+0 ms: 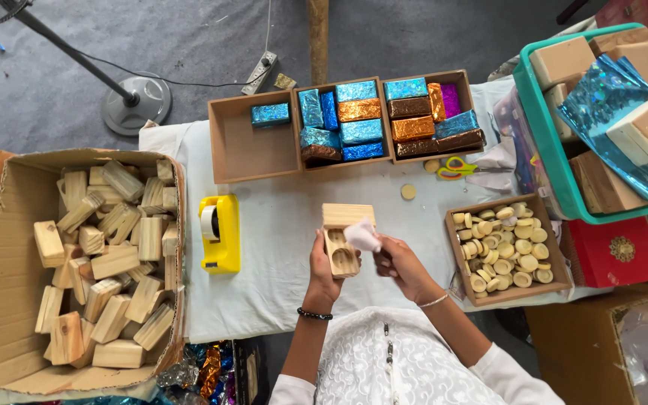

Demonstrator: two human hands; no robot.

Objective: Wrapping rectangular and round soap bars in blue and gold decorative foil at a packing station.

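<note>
My left hand (pixel 321 271) holds a small wooden box (pixel 341 253) with a round hollow in it, its lid part (pixel 347 215) swung up behind. My right hand (pixel 401 262) pinches a crumpled piece of white tissue (pixel 362 235) right over the box's top edge. Both hands are above the white cloth-covered table (pixel 279 225), close to my body.
A yellow tape dispenser (pixel 220 233) lies left of the hands. A tray of round wooden discs (pixel 505 248) sits on the right. Three brown trays (pixel 253 150) behind hold foil-wrapped blocks. A cardboard box of plain wooden blocks (pixel 106 247) stands far left; scissors (pixel 455 167) lie behind.
</note>
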